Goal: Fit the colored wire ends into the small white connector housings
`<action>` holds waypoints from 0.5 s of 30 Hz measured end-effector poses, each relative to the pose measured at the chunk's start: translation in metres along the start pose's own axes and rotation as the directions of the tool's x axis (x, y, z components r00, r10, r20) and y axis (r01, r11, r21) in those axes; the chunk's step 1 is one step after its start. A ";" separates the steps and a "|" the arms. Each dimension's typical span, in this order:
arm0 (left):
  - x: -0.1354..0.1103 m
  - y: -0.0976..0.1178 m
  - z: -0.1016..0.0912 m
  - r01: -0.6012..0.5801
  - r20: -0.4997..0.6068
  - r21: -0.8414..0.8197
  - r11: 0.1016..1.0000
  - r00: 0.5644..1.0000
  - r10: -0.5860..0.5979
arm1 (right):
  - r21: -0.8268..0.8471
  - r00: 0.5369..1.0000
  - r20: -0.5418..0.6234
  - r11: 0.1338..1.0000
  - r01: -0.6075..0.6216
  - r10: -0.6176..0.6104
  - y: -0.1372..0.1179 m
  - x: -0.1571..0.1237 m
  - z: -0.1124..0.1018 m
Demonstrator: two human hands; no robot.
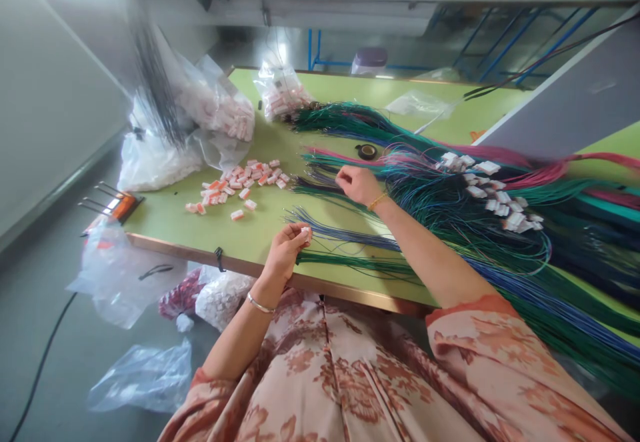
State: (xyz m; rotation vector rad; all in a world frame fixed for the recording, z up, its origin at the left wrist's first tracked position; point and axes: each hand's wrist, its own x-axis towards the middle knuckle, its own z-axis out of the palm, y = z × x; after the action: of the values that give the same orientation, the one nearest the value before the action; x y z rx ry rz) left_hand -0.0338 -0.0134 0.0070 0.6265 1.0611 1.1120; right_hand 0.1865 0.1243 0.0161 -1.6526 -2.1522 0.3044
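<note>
Near the table's front edge, my left hand (286,253) is closed on a small white connector housing (305,230), pinched between thumb and fingers. My right hand (358,185) reaches over a bundle of dark wires (320,185), its fingers curled together; what they hold, if anything, is too small to make out. Blue wires (345,231) and green wires (360,263) lie in bundles just right of my left hand. Loose white and orange connector housings (243,183) are scattered on the table to the left. Wired white connectors (500,195) lie in a group at the right.
Plastic bags of housings (220,105) stand at the back left of the green table (170,209). A roll of black tape (367,152) lies beyond my right hand. An orange pronged fixture (123,207) sits at the left corner. A slanted grey panel (560,95) rises at the right.
</note>
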 end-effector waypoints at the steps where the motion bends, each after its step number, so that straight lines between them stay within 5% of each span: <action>1: 0.000 0.000 0.000 0.001 0.000 0.000 1.000 1.000 -0.001 | 0.026 0.999 -0.030 0.999 -0.038 0.038 0.003 0.004 0.002; 7: -0.001 0.001 0.001 0.000 0.008 0.021 1.000 1.000 0.000 | -0.079 0.979 0.022 0.977 -0.198 0.200 0.006 0.022 0.012; 15: -0.001 0.002 0.001 0.015 0.012 0.019 1.000 1.000 -0.015 | 0.029 0.982 0.182 0.998 0.047 -0.051 -0.023 -0.008 0.003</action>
State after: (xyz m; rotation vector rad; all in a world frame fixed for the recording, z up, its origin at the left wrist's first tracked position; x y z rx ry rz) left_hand -0.0334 -0.0130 0.0094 0.6387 1.0656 1.0846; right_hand 0.1671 0.1105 0.0217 -1.6107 -2.3081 0.4830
